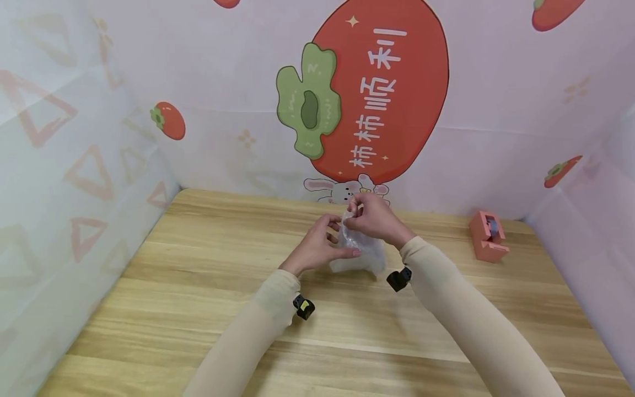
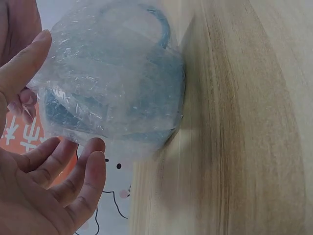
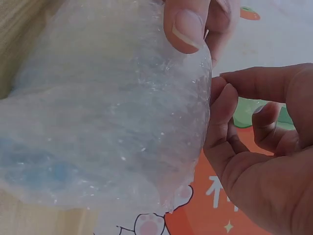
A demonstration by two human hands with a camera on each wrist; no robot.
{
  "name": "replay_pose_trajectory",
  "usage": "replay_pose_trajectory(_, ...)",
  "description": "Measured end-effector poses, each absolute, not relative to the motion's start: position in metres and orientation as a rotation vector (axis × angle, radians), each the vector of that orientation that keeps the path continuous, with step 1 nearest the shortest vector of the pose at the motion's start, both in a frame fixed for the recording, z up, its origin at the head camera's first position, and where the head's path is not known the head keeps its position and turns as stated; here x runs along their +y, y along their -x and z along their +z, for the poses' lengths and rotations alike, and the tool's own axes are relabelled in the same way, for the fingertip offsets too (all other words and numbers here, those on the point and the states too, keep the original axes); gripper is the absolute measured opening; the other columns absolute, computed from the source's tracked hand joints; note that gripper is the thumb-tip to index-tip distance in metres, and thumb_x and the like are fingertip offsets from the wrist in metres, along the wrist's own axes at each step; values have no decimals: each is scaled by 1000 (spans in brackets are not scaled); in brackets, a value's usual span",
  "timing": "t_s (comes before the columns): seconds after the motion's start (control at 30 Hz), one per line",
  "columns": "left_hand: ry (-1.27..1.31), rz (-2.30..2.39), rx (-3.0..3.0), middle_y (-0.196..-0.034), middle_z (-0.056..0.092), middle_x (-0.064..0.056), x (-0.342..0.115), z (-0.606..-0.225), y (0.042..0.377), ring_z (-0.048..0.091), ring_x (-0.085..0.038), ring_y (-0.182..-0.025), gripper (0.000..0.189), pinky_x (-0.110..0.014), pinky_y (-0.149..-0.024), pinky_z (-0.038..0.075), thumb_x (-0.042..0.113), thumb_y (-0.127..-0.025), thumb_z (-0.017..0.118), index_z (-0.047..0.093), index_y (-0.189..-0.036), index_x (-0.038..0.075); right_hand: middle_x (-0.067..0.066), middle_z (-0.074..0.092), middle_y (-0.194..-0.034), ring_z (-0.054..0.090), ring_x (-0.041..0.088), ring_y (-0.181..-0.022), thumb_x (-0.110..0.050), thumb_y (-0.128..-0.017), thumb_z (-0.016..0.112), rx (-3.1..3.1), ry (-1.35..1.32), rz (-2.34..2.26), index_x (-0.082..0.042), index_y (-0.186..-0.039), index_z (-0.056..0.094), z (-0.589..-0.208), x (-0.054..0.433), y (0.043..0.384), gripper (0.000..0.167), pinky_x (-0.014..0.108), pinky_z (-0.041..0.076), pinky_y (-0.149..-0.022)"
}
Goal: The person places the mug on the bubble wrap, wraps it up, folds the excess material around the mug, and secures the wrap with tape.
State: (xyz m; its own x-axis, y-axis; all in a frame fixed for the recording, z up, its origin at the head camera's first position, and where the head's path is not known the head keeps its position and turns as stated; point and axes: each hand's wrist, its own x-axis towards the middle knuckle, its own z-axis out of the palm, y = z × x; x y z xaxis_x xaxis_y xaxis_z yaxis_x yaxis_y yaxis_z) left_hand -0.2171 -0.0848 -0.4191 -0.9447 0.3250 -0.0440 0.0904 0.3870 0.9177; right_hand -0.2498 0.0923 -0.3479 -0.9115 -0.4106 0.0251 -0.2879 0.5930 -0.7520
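Observation:
A blue mug wrapped in clear bubble wrap stands on the table between both hands. The left wrist view shows the mug's ring handle through the plastic. My left hand holds the wrap from the left, its thumb along the near side and its fingers bent at the other side. My right hand pinches the top edge of the wrap with curled fingertips. The left thumb presses on the plastic close to that edge.
A pink tape dispenser sits on the wooden table toward the back right. Printed white sheets with fruit drawings wall in the table at the back and both sides.

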Motion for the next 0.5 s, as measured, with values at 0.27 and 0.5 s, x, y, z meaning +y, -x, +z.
replay_pose_trajectory(0.27, -341, 1585, 2421, -128, 52, -3, -84, -418, 216, 58, -24, -110, 85, -38, -87, 55, 39, -78, 90, 43, -144, 16, 8, 55, -84, 58, 22, -75, -3, -84, 77, 2702, 573, -1098, -7, -81, 53, -348, 87, 255, 25, 30, 50, -61)
replay_pose_trajectory(0.5, -351, 1572, 2434, -130, 52, -2, -84, -419, 217, 58, -22, -109, 86, -37, -86, 55, 40, -77, 90, 43, -146, 17, 6, 48, -75, 53, 22, -70, -8, -80, 80, 2790, 497, -967, -8, -74, 52, -350, 83, 259, 29, 31, 44, -58)
